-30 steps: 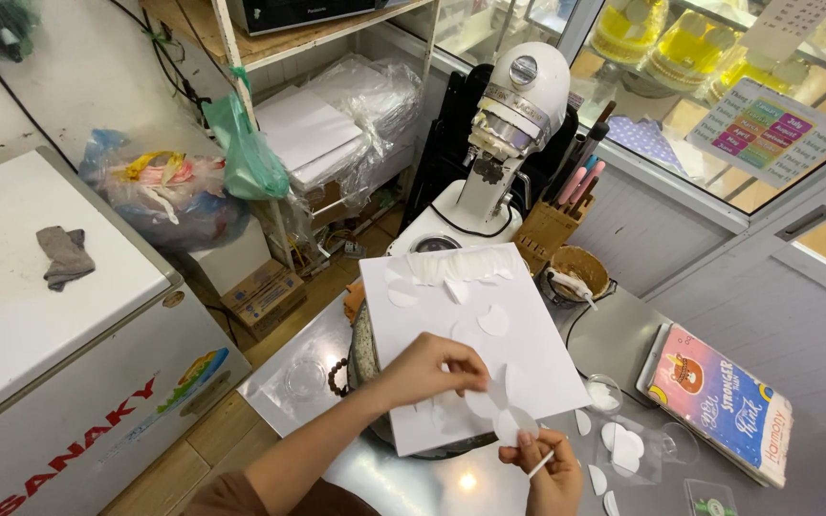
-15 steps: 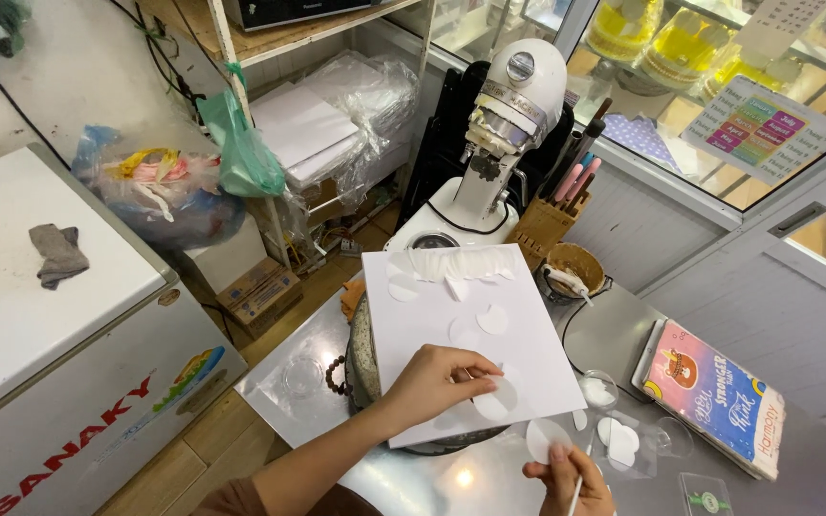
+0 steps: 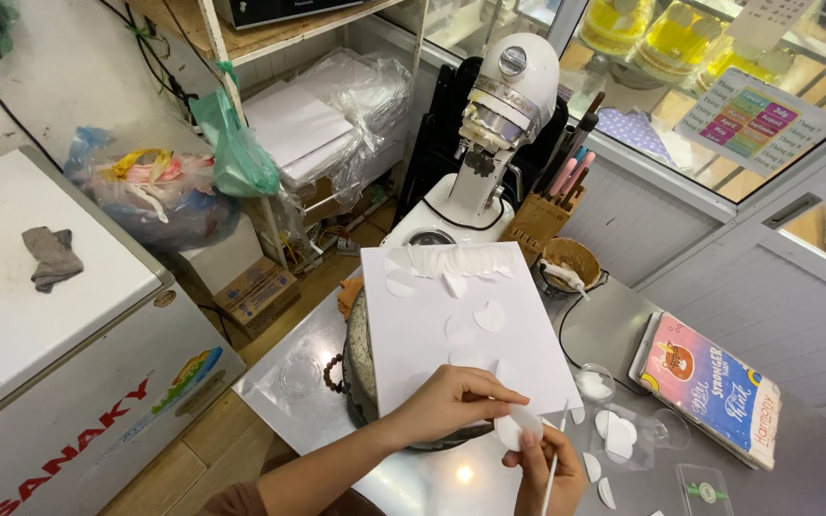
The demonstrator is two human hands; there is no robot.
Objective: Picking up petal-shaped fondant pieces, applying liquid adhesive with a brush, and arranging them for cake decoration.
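Steel desk (image 3: 289, 401) w/ stand mixer (image 3: 489, 143) at rear. Left hand (image 3: 451, 406) fingers pinching white disc (image 3: 511, 427) at white board (image 3: 461, 330) bottom edge; right hand (image 3: 547, 468) fingers gripping thin white stick (image 3: 554, 454), touching disc.

Left hand (image 3: 446, 403) lying on white board (image 3: 451, 330), fingers pinching small white disc (image 3: 511, 430) at board's near edge. Right hand (image 3: 549, 468) just below, touching same disc, thin white stick (image 3: 555, 459) held upright betw. fingers. More white discs stuck on board; loose ones (image 3: 614, 435) on metal table (image 3: 289, 382) to the right, nr small clear cups. Stand mixer (image 3: 489, 143) behind board, brush pot (image 3: 569, 263) beside it. Colourful book (image 3: 714, 387) far right. White chest freezer (image 3: 59, 354) at left w/ grey rag (image 3: 53, 256) on top.
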